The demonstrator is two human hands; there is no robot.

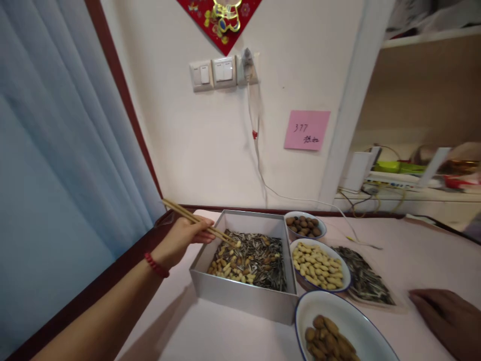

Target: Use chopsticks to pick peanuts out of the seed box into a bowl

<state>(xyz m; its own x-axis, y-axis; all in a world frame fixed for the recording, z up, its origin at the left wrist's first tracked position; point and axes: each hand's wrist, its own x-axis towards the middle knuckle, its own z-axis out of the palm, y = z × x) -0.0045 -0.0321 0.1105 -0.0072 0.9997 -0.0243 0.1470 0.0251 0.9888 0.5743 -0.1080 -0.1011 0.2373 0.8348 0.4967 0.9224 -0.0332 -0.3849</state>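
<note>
My left hand [182, 239] is closed on a pair of wooden chopsticks [197, 221]. Their tips reach into a grey square box [244, 296] and pinch a peanut at the box's left side. The box holds mixed sunflower seeds and peanuts [246, 260]. A red bead bracelet sits on my left wrist. My right hand [447, 318] rests flat on the pale table at the lower right, fingers stretched out, holding nothing.
Right of the box stand a small bowl of brown nuts [305, 225], a plate of peanuts [319, 263], a plate of almonds [340, 331] and a pile of sunflower seeds [363, 276]. A blue curtain hangs at the left. A white cable [300, 198] trails from the wall sockets.
</note>
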